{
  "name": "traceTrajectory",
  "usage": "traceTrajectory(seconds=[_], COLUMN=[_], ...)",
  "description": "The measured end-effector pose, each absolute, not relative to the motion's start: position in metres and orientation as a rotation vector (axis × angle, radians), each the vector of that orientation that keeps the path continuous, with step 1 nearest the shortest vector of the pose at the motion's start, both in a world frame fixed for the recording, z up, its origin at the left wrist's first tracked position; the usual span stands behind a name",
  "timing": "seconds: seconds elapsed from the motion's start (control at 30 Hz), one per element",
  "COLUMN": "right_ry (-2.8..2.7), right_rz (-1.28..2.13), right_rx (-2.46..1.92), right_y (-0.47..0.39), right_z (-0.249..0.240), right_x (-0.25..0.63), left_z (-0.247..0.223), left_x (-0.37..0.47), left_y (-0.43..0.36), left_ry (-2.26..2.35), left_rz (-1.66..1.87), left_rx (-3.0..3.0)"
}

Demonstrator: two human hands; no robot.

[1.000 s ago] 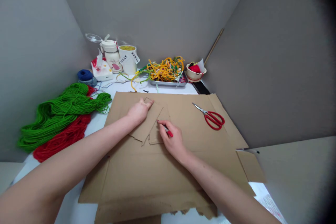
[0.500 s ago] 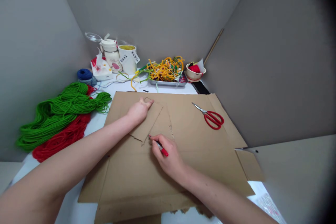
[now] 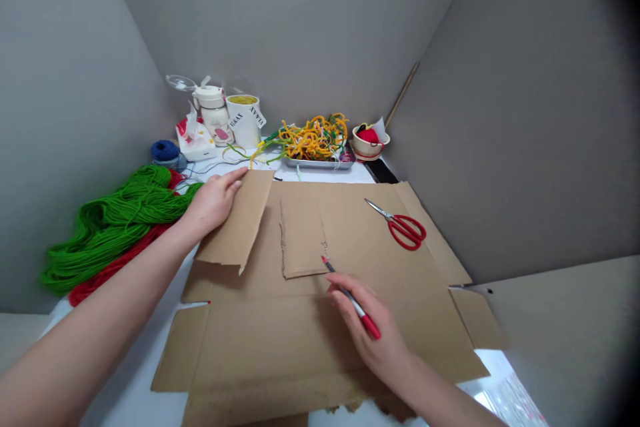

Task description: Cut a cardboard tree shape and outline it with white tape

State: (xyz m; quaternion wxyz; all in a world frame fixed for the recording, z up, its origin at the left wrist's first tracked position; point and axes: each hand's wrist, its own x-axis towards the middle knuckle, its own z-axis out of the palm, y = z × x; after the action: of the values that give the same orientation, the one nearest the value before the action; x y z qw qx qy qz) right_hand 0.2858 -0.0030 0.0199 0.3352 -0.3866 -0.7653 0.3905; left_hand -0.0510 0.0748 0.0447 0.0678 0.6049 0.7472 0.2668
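Note:
My left hand (image 3: 213, 203) grips a cut piece of cardboard (image 3: 245, 220), which is raised at a tilt over the left side of a large flattened cardboard sheet (image 3: 400, 320). My right hand (image 3: 370, 320) holds a marker pen (image 3: 356, 303) with a red end, its tip pointing up and left. Just beyond that tip, a narrow cardboard rectangle (image 3: 304, 237) shows dark edges and small marks on its right side; I cannot tell if it is a loose piece or an outline. Red-handled scissors (image 3: 400, 223) lie on the sheet to the right.
Green yarn (image 3: 120, 223) and red yarn (image 3: 113, 267) lie at the left. Along the back stand blue yarn (image 3: 164, 151), a tissue pack (image 3: 195, 140), a bottle (image 3: 217, 121), a white cup (image 3: 245, 130), a tray (image 3: 320, 164) of tangled yarn and a bowl (image 3: 367, 147). Grey walls enclose the table.
My left hand has lifted the cut cardboard piece and carried it left, uncovering the narrow rectangle. My right hand has moved right and nearer to me with the marker pen.

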Motion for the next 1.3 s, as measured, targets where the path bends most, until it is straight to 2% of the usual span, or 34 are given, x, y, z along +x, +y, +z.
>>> traceTrajectory(seconds=[0.2,0.6,1.3], right_ry=[-1.901,-1.920,-2.220], right_rz=[1.192,1.059,1.195], right_rx=[-1.157,-1.212,-0.981], right_y=[-0.006,-0.012,-0.023], right_z=[0.026,0.029,0.036], right_x=[0.309,0.341,0.318], left_z=[0.053,0.038,0.027], left_x=[-0.057,-0.037,-0.013], left_y=[0.015,-0.059,-0.079], left_ry=[2.290,2.259,2.227], left_rz=[0.892,0.998,0.959], left_rx=[1.550,1.225,1.216])
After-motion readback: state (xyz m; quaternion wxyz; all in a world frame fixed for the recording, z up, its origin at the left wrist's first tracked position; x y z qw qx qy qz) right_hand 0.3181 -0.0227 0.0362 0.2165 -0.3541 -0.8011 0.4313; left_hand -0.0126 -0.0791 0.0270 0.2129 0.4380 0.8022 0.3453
